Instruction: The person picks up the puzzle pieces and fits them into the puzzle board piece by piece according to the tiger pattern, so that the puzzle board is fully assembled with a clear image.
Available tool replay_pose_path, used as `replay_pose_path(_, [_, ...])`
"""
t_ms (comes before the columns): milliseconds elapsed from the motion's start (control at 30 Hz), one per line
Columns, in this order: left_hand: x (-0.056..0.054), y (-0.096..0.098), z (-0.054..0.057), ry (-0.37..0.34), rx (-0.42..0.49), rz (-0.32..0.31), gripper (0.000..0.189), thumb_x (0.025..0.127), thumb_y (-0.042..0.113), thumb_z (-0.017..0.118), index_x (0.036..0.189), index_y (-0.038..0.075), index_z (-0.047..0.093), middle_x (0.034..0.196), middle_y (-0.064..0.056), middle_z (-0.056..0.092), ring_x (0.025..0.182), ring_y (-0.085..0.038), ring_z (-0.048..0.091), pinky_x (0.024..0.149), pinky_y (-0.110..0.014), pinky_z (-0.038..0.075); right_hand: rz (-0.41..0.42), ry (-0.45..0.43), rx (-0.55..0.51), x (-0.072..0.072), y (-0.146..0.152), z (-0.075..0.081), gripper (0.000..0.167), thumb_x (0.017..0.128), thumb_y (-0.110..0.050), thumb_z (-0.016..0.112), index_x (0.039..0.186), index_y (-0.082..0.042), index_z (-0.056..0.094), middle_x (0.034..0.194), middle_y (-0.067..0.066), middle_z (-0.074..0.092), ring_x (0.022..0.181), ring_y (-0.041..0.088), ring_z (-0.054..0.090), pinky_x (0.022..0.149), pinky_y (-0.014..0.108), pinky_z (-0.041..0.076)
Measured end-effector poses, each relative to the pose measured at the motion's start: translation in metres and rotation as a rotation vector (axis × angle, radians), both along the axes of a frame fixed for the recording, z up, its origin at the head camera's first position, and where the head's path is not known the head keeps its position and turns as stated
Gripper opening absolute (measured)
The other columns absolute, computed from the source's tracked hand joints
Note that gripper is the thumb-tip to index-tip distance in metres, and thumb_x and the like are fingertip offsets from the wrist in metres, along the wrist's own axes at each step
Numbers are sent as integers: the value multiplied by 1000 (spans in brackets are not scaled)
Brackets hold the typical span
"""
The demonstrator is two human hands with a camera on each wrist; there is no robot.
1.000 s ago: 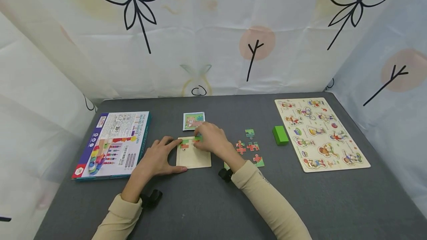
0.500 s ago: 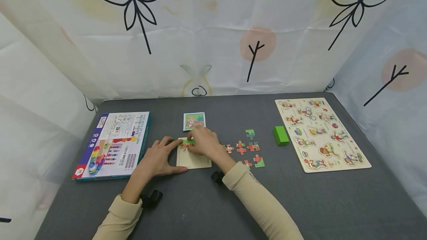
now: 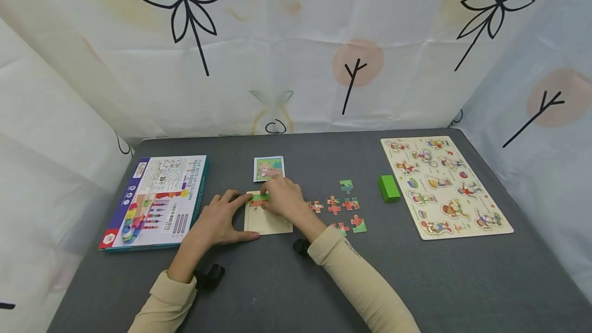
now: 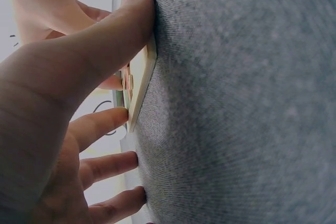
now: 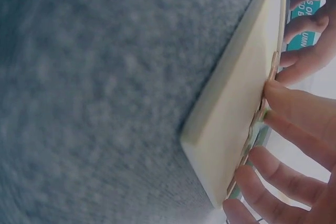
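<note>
The pale square board [image 3: 273,224] is lying flat on the grey bench [image 3: 277,292], in front of the person. A joined strip of puzzle pieces [image 3: 259,200], green above red, is occupying its far-left part; the right end of the strip is disappearing behind the fingers.

Left hand [image 3: 222,220]: the fingers are spreading wide and the hand is standing well open. The thumb is resting against the near edge of the board, the index fingertip is touching the board near its far-left corner, and two further fingertips are bearing on the bench. The hand is steadying the board without closing round it.

Right hand [image 3: 284,197]: the fingers are bending down over the far part of the board. In the right wrist view, thumb and index fingertip are touching the pieces close together. Whether they are pinching one, the views are not showing.

Loose pieces [image 3: 334,209] are lying to the right of the board, mostly red with green. A picture card [image 3: 268,167] is lying just beyond the board. A printed box [image 3: 176,199] is lying to the left. A green block [image 3: 388,188] is sitting beside a larger illustrated board [image 3: 441,215] at the right.
</note>
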State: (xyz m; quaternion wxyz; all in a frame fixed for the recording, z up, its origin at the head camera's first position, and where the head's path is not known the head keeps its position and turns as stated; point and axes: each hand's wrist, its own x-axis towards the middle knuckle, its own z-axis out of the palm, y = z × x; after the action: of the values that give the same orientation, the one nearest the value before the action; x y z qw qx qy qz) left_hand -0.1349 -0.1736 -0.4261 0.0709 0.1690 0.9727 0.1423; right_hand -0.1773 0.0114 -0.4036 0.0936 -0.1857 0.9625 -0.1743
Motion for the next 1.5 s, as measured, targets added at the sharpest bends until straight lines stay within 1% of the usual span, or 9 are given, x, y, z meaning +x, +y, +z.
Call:
replay_pose_path(200, [0, 0, 0, 3, 6, -1, 98, 71, 65, 84, 149, 15, 53, 143, -20, 53, 117, -46, 57, 86, -65, 53, -6, 13, 0, -1, -3, -2, 27, 88, -29, 82, 112, -17, 80, 116, 3, 76, 98, 23, 73, 73, 37, 59])
replay_pose_path(500, [0, 0, -2, 9, 4, 1, 98, 71, 65, 84, 149, 15, 53, 142, -20, 53, 117, -46, 57, 85, -65, 53, -4, 17, -5, 0, 0, -3, 25, 89, -27, 81, 113, -18, 80, 117, 4, 75, 90, 22, 72, 63, 31, 54])
replay_pose_path(800, [0, -1, -6, 11, 8, 6, 97, 72, 64, 84, 149, 16, 53, 144, -20, 52, 119, -46, 56, 87, -66, 52, -3, 12, 6, 1, -1, -2, 24, 90, -26, 81, 112, -19, 81, 115, 3, 77, 91, 21, 72, 63, 31, 54])
replay_pose_path(967, [0, -1, -5, 18, 10, 1, 97, 71, 64, 84, 149, 15, 53, 143, -20, 53, 117, -46, 56, 86, -66, 52, -1, 13, 8, 1, 0, -3, 26, 90, -27, 81, 114, -20, 80, 116, 3, 76, 91, 22, 72, 62, 31, 53])
replay_pose_path(1133, [1, 0, -3, 17, 5, -2, 98, 71, 66, 84, 149, 15, 53, 143, -19, 53, 118, -46, 56, 87, -66, 52, 1, 13, 10, 1, 1, -3, 31, 90, -29, 80, 120, -21, 78, 121, 4, 74, 93, 22, 71, 62, 31, 53])
replay_pose_path(1200, [1, 0, -2, 14, 4, -2, 98, 71, 66, 83, 149, 15, 53, 143, -20, 53, 118, -46, 56, 87, -66, 52, 2, 14, 8, 1, 3, -1, 33, 90, -30, 80, 121, -22, 77, 124, 3, 73, 95, 23, 71, 63, 32, 54])
replay_pose_path(1267, [1, 1, -1, 8, 4, 2, 98, 71, 66, 84, 149, 16, 53, 144, -20, 53, 119, -46, 56, 88, -67, 52, 6, 18, 7, 1, 5, 1, 32, 91, -30, 79, 122, -22, 77, 126, 3, 72, 99, 24, 71, 68, 36, 56])
replay_pose_path(1400, [1, 0, -1, -1, 6, 4, 99, 71, 66, 84, 149, 15, 52, 144, -20, 52, 119, -46, 56, 89, -67, 51, 11, 28, -2, -1, 11, 8, 29, 92, -29, 78, 119, -20, 78, 129, 4, 71, 110, 25, 69, 79, 44, 59])
replay_pose_path(1500, [1, 0, -2, -5, 5, 9, 99, 71, 66, 84, 150, 15, 52, 145, -20, 52, 120, -46, 55, 90, -67, 51, 5, 37, -10, -2, 19, 12, 28, 91, -29, 78, 117, -18, 78, 129, 6, 70, 115, 27, 68, 83, 48, 59])
